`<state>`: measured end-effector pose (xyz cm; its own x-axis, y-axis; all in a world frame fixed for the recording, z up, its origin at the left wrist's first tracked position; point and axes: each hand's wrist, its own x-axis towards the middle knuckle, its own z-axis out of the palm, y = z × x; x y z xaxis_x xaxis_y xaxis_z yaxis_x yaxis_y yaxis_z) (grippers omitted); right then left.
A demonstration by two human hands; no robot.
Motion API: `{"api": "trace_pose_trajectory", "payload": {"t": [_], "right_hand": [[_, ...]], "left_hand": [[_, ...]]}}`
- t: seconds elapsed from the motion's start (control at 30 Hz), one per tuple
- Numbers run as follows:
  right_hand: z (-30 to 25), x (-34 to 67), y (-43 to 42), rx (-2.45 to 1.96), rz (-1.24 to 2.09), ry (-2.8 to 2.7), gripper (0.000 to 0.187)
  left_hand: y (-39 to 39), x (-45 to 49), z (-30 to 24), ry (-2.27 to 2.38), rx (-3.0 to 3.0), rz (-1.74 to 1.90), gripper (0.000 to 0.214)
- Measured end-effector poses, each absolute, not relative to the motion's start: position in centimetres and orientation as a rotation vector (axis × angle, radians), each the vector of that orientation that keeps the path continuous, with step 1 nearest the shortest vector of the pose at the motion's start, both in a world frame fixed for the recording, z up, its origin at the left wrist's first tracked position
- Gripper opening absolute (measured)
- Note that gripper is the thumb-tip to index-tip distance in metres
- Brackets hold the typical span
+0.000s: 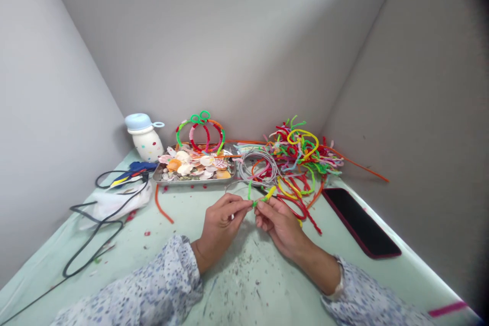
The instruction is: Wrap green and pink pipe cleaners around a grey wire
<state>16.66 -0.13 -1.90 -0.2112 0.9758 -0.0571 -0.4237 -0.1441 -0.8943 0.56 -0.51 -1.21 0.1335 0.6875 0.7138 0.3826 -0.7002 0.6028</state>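
Faces plain gray walls (214,35) at the left, far and right sides, above a pale green desk (252,285) marked with dark specks. Wears spotted sleeves (153,285), reaching in from the near side. Has a tangled heap of multicolored pipe cleaners (298,147) at the far right, and a shallow metal tray (194,182) full of seashells (184,169) at the far side, left of the heap. To the right, on the desk, a dark smartphone (361,221). Brings the left hand (219,224) and right hand (282,226) together near the center, just above the desk. At the far left, a white bottle (147,145) with a blue lid; nearer, a black cable (100,222) and blue-handled pliers (139,168). Between tray and heap, a coil of gray wire (275,169). Smallest of all, a green-and-yellow pipe-cleaner piece (254,204) between the two hands: pinches it in both grips, thumbs against fingers, green strand upright at the left, yellow end tilted up to the right.
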Motion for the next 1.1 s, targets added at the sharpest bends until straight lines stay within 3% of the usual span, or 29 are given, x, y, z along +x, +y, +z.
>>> {"api": "trace_pose_trajectory", "payload": {"t": [1.1], "right_hand": [[-2.2,17.2,-2.3,-0.888,1.510,-1.071,0.024]], "left_hand": [[-2.8,1.2,-0.7,1.118,2.026,1.515,0.013]]}}
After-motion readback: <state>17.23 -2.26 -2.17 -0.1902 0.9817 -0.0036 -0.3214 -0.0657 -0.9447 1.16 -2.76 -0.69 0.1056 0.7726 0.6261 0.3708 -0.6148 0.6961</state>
